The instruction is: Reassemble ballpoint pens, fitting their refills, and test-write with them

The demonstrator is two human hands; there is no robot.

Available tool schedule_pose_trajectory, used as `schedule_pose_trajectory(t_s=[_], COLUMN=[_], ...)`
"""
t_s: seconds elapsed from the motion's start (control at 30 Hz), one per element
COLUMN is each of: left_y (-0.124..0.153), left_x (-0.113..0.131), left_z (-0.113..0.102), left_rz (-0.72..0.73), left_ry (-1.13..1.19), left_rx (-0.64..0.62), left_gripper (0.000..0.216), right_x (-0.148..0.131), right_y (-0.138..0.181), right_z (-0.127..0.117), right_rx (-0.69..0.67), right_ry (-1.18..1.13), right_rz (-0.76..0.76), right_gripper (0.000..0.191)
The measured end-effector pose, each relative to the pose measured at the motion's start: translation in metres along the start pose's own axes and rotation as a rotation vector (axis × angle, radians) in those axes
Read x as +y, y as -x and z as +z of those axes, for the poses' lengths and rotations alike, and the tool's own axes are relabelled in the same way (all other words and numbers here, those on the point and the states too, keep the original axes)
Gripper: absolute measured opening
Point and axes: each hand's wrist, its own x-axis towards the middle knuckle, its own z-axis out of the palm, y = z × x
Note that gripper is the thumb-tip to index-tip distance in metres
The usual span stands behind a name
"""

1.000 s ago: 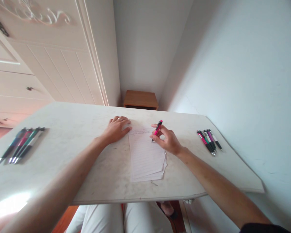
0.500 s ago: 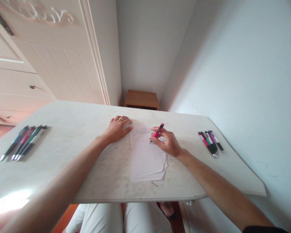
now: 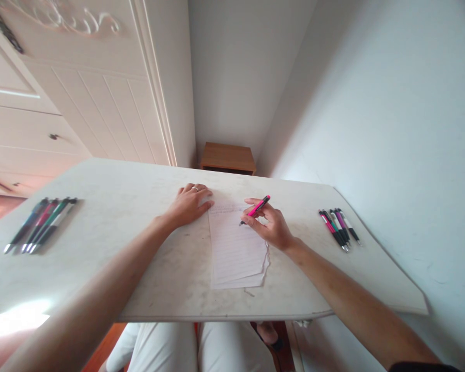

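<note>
Sheets of lined paper (image 3: 236, 253) with torn right edges lie stacked on the white table (image 3: 166, 284). Faint handwriting covers the top lines. My right hand (image 3: 273, 225) grips a pink pen (image 3: 258, 206) with a black clip, its tip pointing down and left at the upper part of the page. Whether the tip touches the paper I cannot tell. My left hand (image 3: 191, 202), a ring on one finger, rests flat with its fingers stretched out on the table, the thumb at the sheet's upper left corner.
Several pens (image 3: 42, 226) lie side by side on the table's left part, and several more pens (image 3: 339, 227) on its right. A wall (image 3: 391, 155) borders the right side. Beyond the far edge stand a white cabinet (image 3: 112, 119) and a small wooden stand (image 3: 228, 156).
The pen in my right hand leans further to the right than before, and the hand has shifted slightly. My left hand stays on the table by the paper.
</note>
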Motion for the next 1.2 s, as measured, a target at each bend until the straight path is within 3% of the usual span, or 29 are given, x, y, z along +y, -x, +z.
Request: schedule_pose_trajectory(t_s=[0.13, 0.37, 0.77, 1.2], left_y=[0.0001, 0.0000, -0.0001, 0.0001], left_x=[-0.0001, -0.0005, 0.0006, 0.0014], left_z=[-0.0001, 0.0007, -0.0001, -0.0011], left_rz=[-0.004, -0.006, -0.007, -0.009], left_ry=[0.010, 0.015, 0.018, 0.021], left_rx=[0.002, 0.003, 0.005, 0.002], left_gripper=[0.037, 0.036, 0.036, 0.036], right_x=[0.0013, -0.0004, 0.0019, 0.0018], right_y=[0.0004, 0.0002, 0.0009, 0.0002], right_z=[0.0014, 0.0002, 0.0023, 0.0008], right_rx=[-0.064, -0.006, -0.064, -0.034], right_ry=[0.007, -0.019, -0.026, 0.022], right_rz=[0.010, 0.012, 0.035, 0.009], right_gripper=[0.038, 0.038, 0.039, 0.038])
